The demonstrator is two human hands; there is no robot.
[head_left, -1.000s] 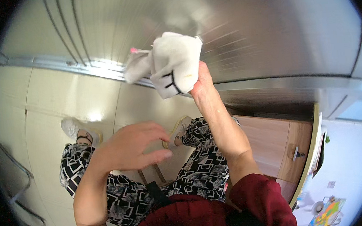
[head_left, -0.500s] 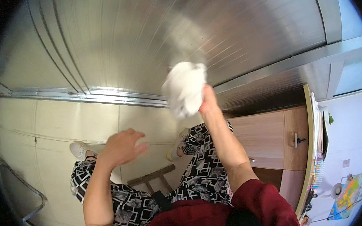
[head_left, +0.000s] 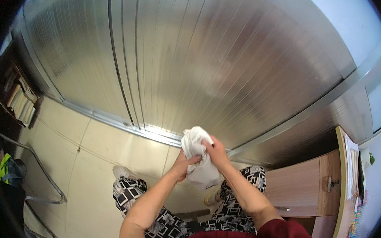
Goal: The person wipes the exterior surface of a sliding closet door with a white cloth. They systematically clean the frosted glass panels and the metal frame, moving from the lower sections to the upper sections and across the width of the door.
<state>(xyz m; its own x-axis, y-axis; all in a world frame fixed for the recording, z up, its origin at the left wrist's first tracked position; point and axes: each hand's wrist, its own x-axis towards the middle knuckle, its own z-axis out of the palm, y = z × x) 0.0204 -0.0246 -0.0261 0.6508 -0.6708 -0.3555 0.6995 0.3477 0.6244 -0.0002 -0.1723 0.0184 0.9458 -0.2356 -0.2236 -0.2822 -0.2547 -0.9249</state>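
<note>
A white cloth [head_left: 206, 173] hangs between two bare hands at the centre of the frame, slightly below the middle, in front of the ribbed, translucent panels [head_left: 240, 71] that fill the upper part. The left hand [head_left: 180, 168] has the cloth at its left edge, thumb laid across the near face; the right hand [head_left: 217, 153] has it at the upper right, thumb likewise on the near face. Each grip thus pinches fabric, though the fingers behind the folds are largely hidden. The upper portion is bunched, and the lower portion droops loosely below the hands, over the gap between the patterned trousers [head_left: 125, 196]. The metal track [head_left: 165, 138] runs behind, descending from the left toward the cloth. At lower right stand a wooden cabinet [head_left: 292, 187] and a counter [head_left: 341, 137] with a pale yellow edge; at left, a bent metal frame [head_left: 53, 177].

For sound handling, both thumbs should probably press firmly while the fingers gather the drooping part evenly into the bundle. Soft fabric tends to slip or unfold where only one side is held, so neither hand should release before the other is secure.
</note>
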